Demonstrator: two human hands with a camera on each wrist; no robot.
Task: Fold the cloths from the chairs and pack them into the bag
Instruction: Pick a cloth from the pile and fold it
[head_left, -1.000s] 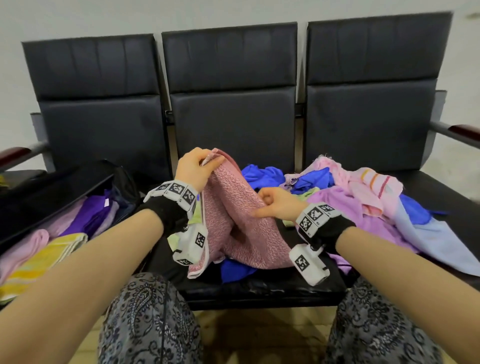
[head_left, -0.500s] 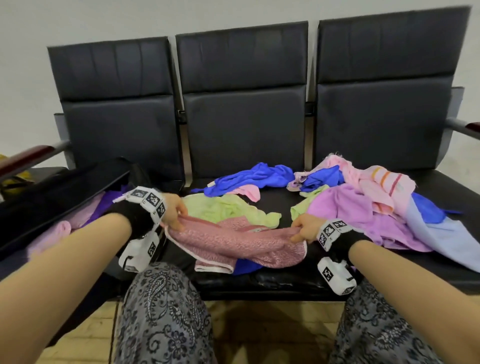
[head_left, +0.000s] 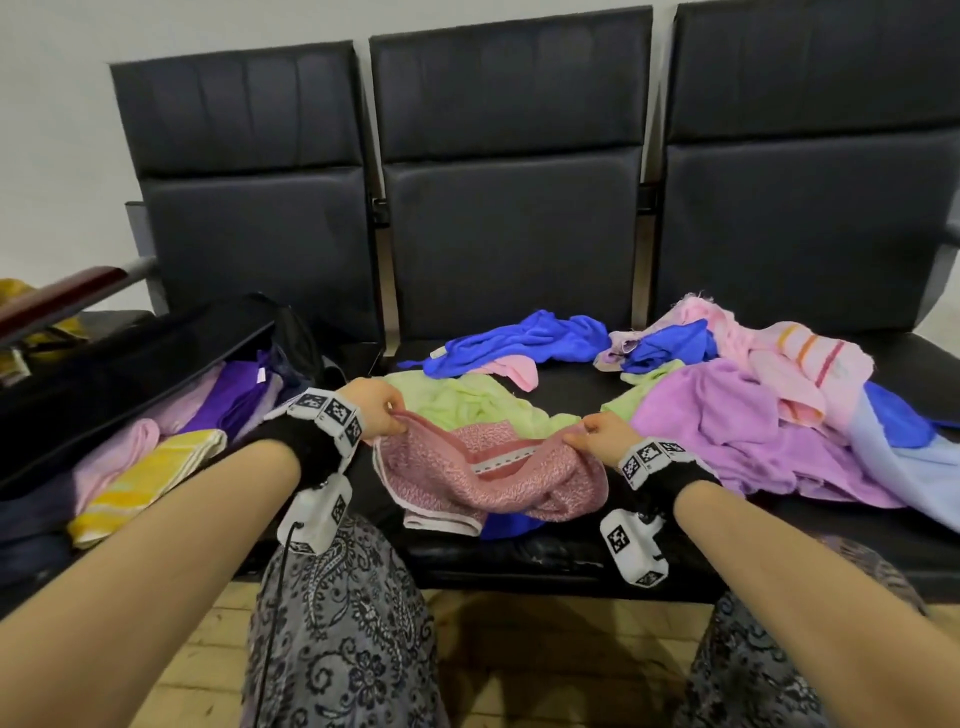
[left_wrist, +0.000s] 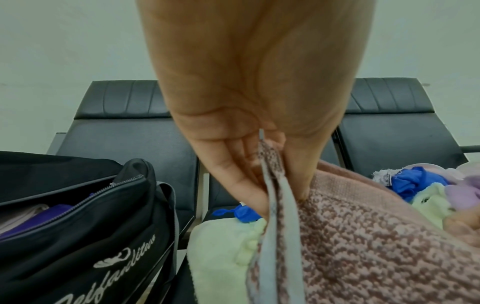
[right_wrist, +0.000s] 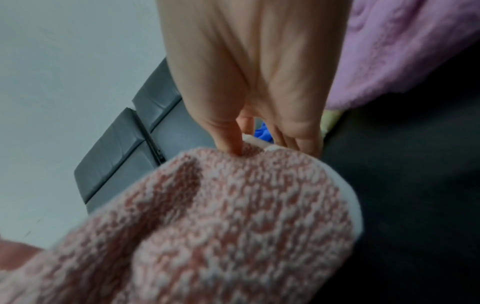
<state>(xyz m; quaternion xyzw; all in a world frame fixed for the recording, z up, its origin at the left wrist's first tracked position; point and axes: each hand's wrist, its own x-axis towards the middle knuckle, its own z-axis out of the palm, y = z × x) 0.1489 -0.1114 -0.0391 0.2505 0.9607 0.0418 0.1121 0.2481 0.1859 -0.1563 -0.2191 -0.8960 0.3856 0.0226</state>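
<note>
A speckled pink towel (head_left: 488, 467) sags between my two hands over the middle seat. My left hand (head_left: 382, 410) pinches its left corner beside the bag; the left wrist view shows the left hand (left_wrist: 265, 185) with the towel hem (left_wrist: 280, 205) caught between thumb and fingers. My right hand (head_left: 592, 434) pinches the towel's right corner; in the right wrist view the right hand (right_wrist: 249, 148) digs its thumb into the pink towel (right_wrist: 221, 226). The open black bag (head_left: 130, 358) stands on the left seat with folded pink, purple and yellow cloths inside.
Loose cloths lie on the seats: a light green one (head_left: 467, 400), a blue one (head_left: 524, 338), a lilac one (head_left: 737, 426), and a heap of pink, striped and pale blue ones (head_left: 810, 364) at right. A wooden armrest (head_left: 62, 296) juts out at left. My knees sit below the seat edge.
The towel came down from being held up bunched to being stretched sideways low over the seat. My hands moved apart, then slightly closer, and the towel sags more between them.
</note>
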